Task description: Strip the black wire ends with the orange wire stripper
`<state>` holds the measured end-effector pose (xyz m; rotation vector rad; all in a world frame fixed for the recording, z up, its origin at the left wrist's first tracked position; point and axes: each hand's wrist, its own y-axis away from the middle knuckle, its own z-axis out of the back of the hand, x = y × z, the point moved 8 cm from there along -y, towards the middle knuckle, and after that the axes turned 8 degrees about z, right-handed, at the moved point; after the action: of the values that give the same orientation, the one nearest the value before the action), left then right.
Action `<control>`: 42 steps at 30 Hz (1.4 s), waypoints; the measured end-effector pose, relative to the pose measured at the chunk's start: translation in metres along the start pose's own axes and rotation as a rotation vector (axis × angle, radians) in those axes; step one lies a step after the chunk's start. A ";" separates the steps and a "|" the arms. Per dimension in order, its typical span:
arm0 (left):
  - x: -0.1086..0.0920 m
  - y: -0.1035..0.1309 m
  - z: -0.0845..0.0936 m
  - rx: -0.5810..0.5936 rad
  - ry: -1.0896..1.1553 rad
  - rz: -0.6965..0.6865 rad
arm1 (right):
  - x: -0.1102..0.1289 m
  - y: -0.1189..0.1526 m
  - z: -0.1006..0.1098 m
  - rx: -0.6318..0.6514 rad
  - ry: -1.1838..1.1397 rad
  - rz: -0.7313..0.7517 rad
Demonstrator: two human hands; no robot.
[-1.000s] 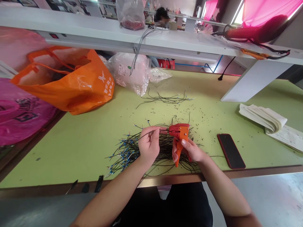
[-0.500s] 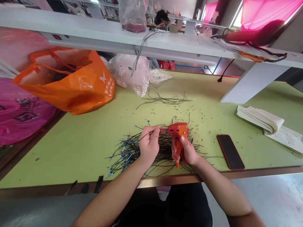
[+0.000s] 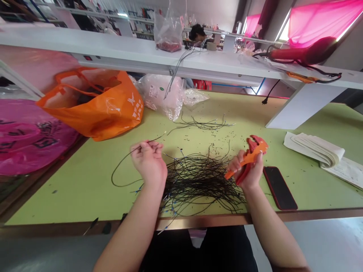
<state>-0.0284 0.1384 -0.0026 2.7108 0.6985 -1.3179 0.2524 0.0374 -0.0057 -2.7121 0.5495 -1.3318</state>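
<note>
My left hand point(image 3: 149, 160) is raised palm up left of the wire pile, a thin black wire point(image 3: 114, 172) pinched under its thumb. The wire loops out to the left, and its light-coloured tip points up and right of the fingers. In my right hand point(image 3: 248, 170) is a red and orange hand tool point(image 3: 256, 145), tilted with its head up and right. Between and below the hands spreads a pile of black wires point(image 3: 201, 181), some with blue ends. A smaller bunch of wires point(image 3: 207, 124) lies farther back.
A phone point(image 3: 280, 188) and folded papers point(image 3: 314, 147) lie at the right. Orange point(image 3: 113, 109) and pink bags point(image 3: 31, 139) stand at the left, clear plastic bags point(image 3: 164, 92) behind. A white shelf point(image 3: 113, 53) crosses the back; a person point(image 3: 197, 33) is beyond it.
My left hand has moved left with the wire, away from the tool. My right hand has moved right and tilted the tool. The view has shifted slightly.
</note>
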 end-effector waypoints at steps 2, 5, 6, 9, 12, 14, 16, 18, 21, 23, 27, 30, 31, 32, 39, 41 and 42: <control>-0.003 0.000 -0.006 0.051 -0.081 -0.005 | 0.010 -0.005 0.006 -0.039 0.004 0.025; 0.003 0.029 -0.029 0.254 -0.229 0.006 | -0.005 0.000 -0.009 0.086 0.048 -0.052; 0.002 0.041 -0.035 0.316 -0.268 -0.037 | -0.012 0.004 -0.016 0.143 0.057 -0.067; -0.004 0.074 -0.047 0.475 -0.351 -0.236 | -0.031 0.014 -0.033 0.273 0.075 -0.090; -0.005 0.091 -0.054 0.615 -0.452 -0.380 | -0.042 0.018 -0.037 0.299 0.066 -0.121; -0.008 0.098 -0.057 0.657 -0.549 -0.479 | -0.046 0.018 -0.036 0.288 0.066 -0.148; -0.013 0.105 -0.061 0.676 -0.643 -0.576 | -0.052 0.019 -0.033 0.287 0.080 -0.180; -0.018 0.113 -0.066 0.718 -0.708 -0.650 | -0.057 0.020 -0.030 0.284 0.095 -0.190; -0.022 0.122 -0.072 0.777 -0.744 -0.696 | -0.061 0.022 -0.025 0.254 0.127 -0.176; -0.022 0.122 -0.072 0.783 -0.745 -0.687 | -0.061 0.022 -0.024 0.238 0.150 -0.164; -0.022 0.117 -0.068 0.726 -0.709 -0.638 | -0.055 0.022 -0.027 0.264 0.182 -0.128; -0.022 0.115 -0.065 0.691 -0.685 -0.615 | -0.058 0.024 -0.026 0.263 0.237 -0.151; -0.021 0.115 -0.065 0.699 -0.687 -0.615 | -0.060 0.025 -0.024 0.245 0.253 -0.160; -0.020 0.116 -0.066 0.720 -0.695 -0.615 | -0.062 0.025 -0.020 0.218 0.266 -0.165; -0.022 0.124 -0.070 0.774 -0.693 -0.647 | -0.070 0.026 0.001 0.040 0.288 -0.159; -0.025 0.126 -0.072 0.789 -0.679 -0.677 | -0.069 0.026 0.003 0.029 0.287 -0.148; -0.025 0.127 -0.073 0.792 -0.677 -0.691 | -0.068 0.025 0.003 0.029 0.291 -0.144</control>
<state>0.0646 0.0316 0.0439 2.1490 1.2653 -3.0028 0.2093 0.0371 -0.0647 -2.5929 0.3545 -1.7711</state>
